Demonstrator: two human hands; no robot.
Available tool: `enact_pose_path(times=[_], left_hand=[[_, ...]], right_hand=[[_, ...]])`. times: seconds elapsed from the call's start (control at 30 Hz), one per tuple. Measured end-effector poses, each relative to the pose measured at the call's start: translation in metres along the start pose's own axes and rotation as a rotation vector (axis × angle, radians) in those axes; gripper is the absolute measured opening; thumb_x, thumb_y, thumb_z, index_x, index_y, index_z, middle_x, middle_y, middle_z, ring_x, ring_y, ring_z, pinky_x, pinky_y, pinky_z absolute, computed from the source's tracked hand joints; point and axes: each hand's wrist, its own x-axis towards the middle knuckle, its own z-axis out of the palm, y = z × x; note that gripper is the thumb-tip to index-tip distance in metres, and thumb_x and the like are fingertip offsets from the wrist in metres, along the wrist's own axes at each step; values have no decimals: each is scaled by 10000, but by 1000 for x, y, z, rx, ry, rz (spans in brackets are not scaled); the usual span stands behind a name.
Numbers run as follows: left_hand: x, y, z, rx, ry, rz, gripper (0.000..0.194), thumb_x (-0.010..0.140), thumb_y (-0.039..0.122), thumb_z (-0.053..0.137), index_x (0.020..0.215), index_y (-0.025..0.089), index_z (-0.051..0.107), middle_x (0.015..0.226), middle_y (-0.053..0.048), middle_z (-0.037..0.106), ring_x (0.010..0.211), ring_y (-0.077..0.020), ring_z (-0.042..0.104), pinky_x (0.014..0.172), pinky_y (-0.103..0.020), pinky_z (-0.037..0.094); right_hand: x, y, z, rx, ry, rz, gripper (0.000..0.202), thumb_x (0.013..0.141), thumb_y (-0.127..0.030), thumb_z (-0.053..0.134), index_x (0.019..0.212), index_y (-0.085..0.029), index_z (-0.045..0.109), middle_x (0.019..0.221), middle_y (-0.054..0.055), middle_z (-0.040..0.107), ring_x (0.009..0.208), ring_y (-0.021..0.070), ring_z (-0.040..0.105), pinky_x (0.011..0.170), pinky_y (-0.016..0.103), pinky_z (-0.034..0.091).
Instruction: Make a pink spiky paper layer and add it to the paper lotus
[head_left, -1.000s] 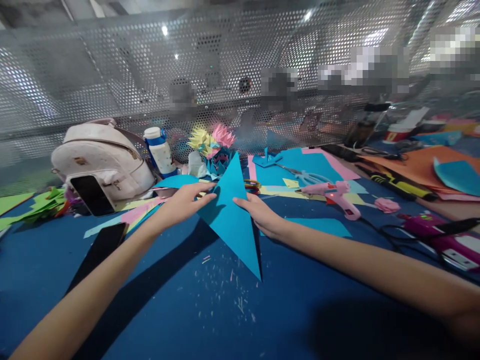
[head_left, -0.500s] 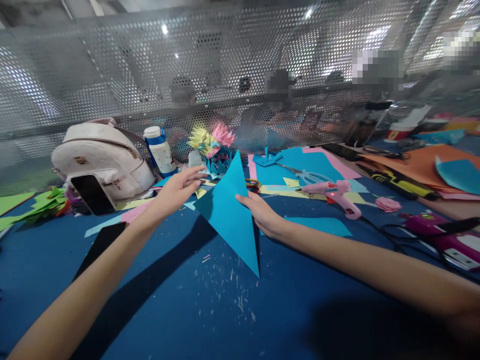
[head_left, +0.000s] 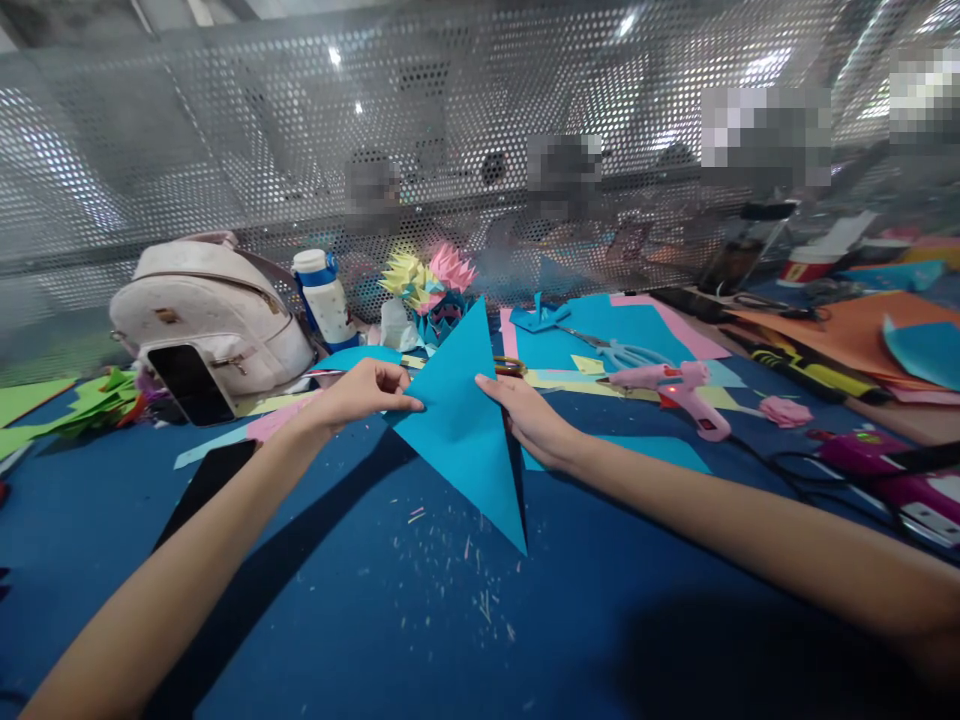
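A blue paper triangle [head_left: 465, 420], folded from a sheet, is held up over the blue table [head_left: 360, 620]. My right hand [head_left: 532, 420] grips its right edge, thumb on the front and the other fingers behind. At the left corner my left hand [head_left: 371, 390] pinches the paper between thumb and curled fingers. Behind the triangle stand folded paper flowers in yellow [head_left: 406, 275] and pink [head_left: 452, 266]. Another piece of blue paper [head_left: 652, 454] lies flat beyond my right wrist.
A pink glue gun [head_left: 675, 388], light-blue scissors [head_left: 630, 355] and a pink paper rose [head_left: 785, 410] lie to the right. At left are a white backpack [head_left: 202, 300], a phone [head_left: 191, 385] leaning on it and a bottle [head_left: 326, 300]. Small paper scraps [head_left: 485, 605] dot the table in front.
My left hand was open beside the triangle with fingers stretched out; it has come down and closed on the left corner. My right hand keeps its grip.
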Motion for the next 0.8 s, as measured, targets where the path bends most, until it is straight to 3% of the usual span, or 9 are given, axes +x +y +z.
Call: enact_pose_path(times=[0.1, 0.2, 0.33, 0.47, 0.53, 0.67, 0.8], left_hand=[[-4, 3, -8, 13, -126, -17, 296, 711, 340, 737, 612, 176, 511, 562, 57, 476, 517, -76, 444, 488, -204, 344], [-6, 8, -7, -2, -229, 2, 192, 750, 347, 700, 773, 177, 614, 724, 11, 624, 645, -113, 569, 584, -227, 442], [-4, 15, 9, -71, -47, 79, 221, 774, 380, 673, 872, 183, 653, 886, -38, 691, 788, -159, 629, 685, -275, 498], [-1, 19, 22, -88, 100, 29, 276, 738, 418, 705, 681, 161, 622, 670, -12, 637, 630, -141, 571, 567, -258, 459], [-2, 20, 22, -119, 178, 27, 277, 720, 414, 717, 684, 157, 620, 653, -7, 624, 610, -134, 553, 564, -257, 451], [-8, 23, 2, -105, 334, 56, 257, 737, 404, 693, 746, 163, 605, 694, -16, 622, 620, -131, 546, 570, -257, 446], [-18, 25, -29, 170, 289, 49, 179, 797, 340, 615, 757, 167, 592, 654, -14, 595, 592, -145, 548, 555, -271, 431]], right_hand=[[4, -4, -6, -192, 40, -82, 410, 774, -527, 685, 642, -194, 486, 554, -39, 479, 516, 103, 424, 533, 248, 380], [5, -6, -8, -310, 25, -114, 521, 759, -583, 669, 570, -206, 362, 508, -75, 308, 474, 76, 268, 476, 234, 237], [-1, -6, -2, -439, -174, -37, 550, 756, -594, 660, 554, -207, 326, 503, -84, 272, 471, 67, 215, 472, 243, 169], [-6, -4, 4, -508, -401, 51, 537, 775, -575, 645, 531, -201, 346, 473, -78, 322, 447, 64, 247, 457, 248, 172], [-5, -3, 2, -527, -371, 31, 517, 780, -559, 641, 522, -196, 378, 475, -70, 344, 450, 67, 267, 455, 248, 192], [3, -3, -8, -586, -142, -32, 381, 741, -498, 677, 573, -176, 563, 555, -24, 495, 503, 90, 357, 478, 250, 269], [8, -3, -14, -597, -89, -55, 303, 735, -455, 667, 732, -156, 709, 725, 36, 637, 619, 138, 480, 557, 273, 361]])
